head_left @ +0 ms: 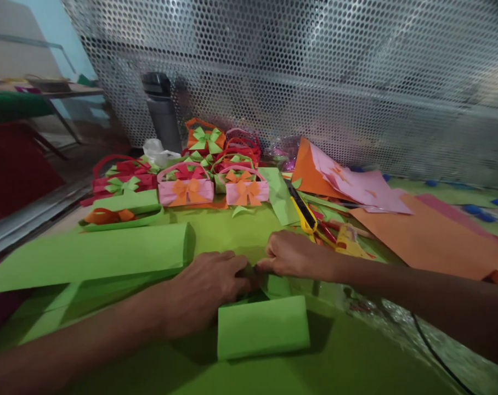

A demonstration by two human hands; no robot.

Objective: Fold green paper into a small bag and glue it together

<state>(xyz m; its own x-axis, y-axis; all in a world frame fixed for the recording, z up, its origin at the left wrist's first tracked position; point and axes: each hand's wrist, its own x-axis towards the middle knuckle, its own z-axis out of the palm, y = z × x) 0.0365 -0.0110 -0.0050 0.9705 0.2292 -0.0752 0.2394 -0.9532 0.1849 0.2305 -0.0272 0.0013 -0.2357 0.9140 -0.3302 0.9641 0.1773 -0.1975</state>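
My left hand and my right hand meet at the middle of the table, both with fingers curled and pinching the far edge of a folded green paper piece. The paper lies on a green sheet just in front of me, its near flap raised slightly. What the fingertips press between them is partly hidden. A long folded green paper lies left of my left hand.
Several finished paper baskets with bows, pink, red and orange, stand at the back. A yellow utility knife, orange paper sheets, pink paper, a grey bottle and a perforated metal screen surround them.
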